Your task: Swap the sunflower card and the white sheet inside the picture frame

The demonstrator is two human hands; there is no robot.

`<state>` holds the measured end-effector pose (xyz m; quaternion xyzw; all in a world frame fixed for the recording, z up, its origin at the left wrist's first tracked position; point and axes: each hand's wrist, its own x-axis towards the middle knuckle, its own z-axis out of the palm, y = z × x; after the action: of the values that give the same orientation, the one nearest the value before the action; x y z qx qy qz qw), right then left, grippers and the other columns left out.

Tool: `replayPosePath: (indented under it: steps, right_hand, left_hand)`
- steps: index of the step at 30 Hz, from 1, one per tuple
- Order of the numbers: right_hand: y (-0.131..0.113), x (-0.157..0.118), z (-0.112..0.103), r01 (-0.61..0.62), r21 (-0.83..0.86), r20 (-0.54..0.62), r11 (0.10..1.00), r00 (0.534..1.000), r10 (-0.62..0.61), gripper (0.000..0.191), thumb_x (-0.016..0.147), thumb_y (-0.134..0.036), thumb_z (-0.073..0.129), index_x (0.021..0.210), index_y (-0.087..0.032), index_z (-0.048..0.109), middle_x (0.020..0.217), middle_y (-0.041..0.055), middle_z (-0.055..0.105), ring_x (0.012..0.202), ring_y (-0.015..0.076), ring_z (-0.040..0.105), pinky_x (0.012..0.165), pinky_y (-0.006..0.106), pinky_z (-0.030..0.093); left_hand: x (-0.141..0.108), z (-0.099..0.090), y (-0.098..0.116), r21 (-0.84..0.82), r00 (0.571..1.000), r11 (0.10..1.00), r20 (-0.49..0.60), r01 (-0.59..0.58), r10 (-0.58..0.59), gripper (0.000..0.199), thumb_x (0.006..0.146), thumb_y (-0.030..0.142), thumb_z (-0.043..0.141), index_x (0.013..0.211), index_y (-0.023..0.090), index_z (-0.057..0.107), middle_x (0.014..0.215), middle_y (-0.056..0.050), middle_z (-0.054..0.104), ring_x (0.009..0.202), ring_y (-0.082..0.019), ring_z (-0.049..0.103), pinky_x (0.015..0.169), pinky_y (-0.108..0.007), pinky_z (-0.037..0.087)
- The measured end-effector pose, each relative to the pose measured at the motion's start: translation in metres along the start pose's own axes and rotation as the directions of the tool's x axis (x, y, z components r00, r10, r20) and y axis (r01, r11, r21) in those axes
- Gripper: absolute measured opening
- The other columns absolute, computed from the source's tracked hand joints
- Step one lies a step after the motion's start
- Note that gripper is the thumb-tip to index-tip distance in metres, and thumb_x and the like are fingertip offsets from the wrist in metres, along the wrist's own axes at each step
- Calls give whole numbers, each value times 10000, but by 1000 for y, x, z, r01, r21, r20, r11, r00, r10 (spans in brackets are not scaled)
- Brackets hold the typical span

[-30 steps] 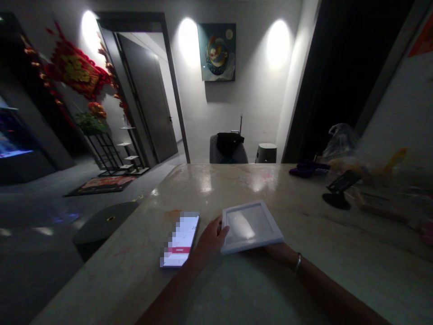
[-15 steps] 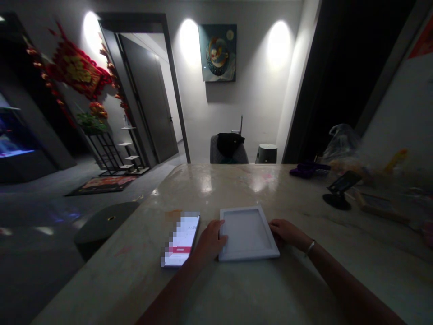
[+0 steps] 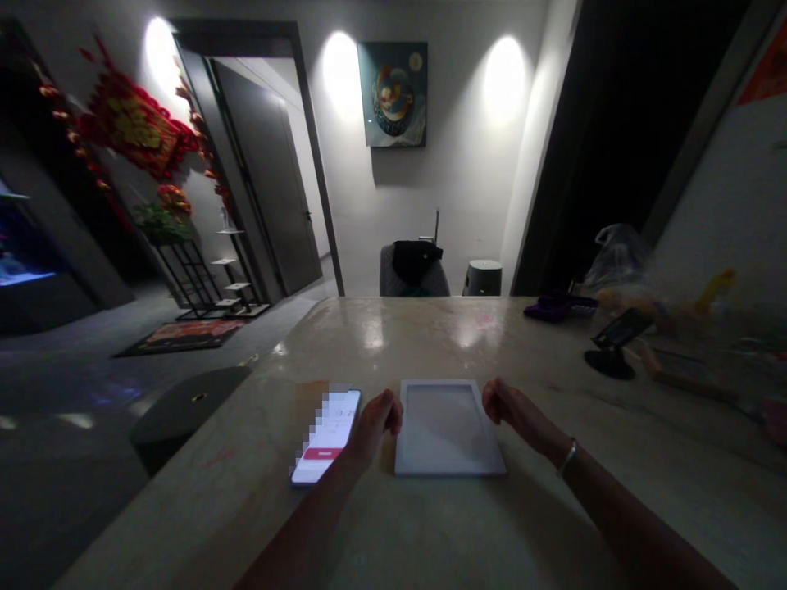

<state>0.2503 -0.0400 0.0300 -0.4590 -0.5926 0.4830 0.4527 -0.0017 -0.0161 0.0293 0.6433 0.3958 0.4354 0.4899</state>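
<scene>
A white picture frame (image 3: 450,470) with a pale inner panel lies flat on the marble-look table (image 3: 430,524), straight in front of me. Just off its left edge is my left hand (image 3: 379,422), the fingers curled into a loose fist with no object showing in them. On the opposite side, at the frame's upper right corner, my right hand (image 3: 507,410) is likewise curled closed and holds nothing visible; a bracelet (image 3: 566,456) circles that wrist. Left of my left hand lies a phone (image 3: 325,438) with its screen lit and partly pixelated.
Toward the right stand a black phone stand (image 3: 611,360), a wooden frame (image 3: 682,369), a purple cloth item (image 3: 558,306) and a clear plastic bag (image 3: 618,262). A dark stool (image 3: 178,410) is beside the table's left edge. Beyond the far edge stands a chair (image 3: 415,279).
Both hands have come off the frame's sides and curled closed. The frame, whose near edge was slightly skewed, now lies squarer to me. The view has shifted slightly.
</scene>
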Motion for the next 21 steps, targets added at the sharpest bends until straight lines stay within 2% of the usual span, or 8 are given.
replayPosePath:
  steps: [3,6,12,21]
  right_hand:
    - [-4,-5,3,24,193,167,981,984,-57,588,761,-675,218,619,-179,500,560,-16,413,524,106,384,543,251,319]
    - [4,-3,7,-31,248,235,968,972,-29,604,752,-690,204,606,-180,492,551,-17,407,523,107,379,536,248,309]
    - [21,2,16,-112,200,224,973,972,66,580,719,-703,298,602,-167,489,528,-32,393,460,83,348,448,220,253]
    - [19,1,17,-111,200,178,973,981,76,561,692,-703,356,605,-167,496,505,-41,395,438,74,348,432,216,253]
  left_hand:
    - [0,3,-4,-141,1000,990,28,-1,5,560,747,649,296,471,180,422,445,29,399,428,-80,356,460,-230,278]
    - [2,6,-13,-168,998,985,49,43,-35,568,748,647,306,458,175,433,420,31,390,408,-75,339,444,-229,253]
    - [5,7,-24,-163,996,984,64,77,-67,577,740,660,299,449,179,428,391,34,390,388,-74,344,432,-227,244]
    - [2,8,-18,-174,991,976,51,133,-126,587,688,707,322,461,176,430,395,38,400,373,-69,350,428,-226,241]
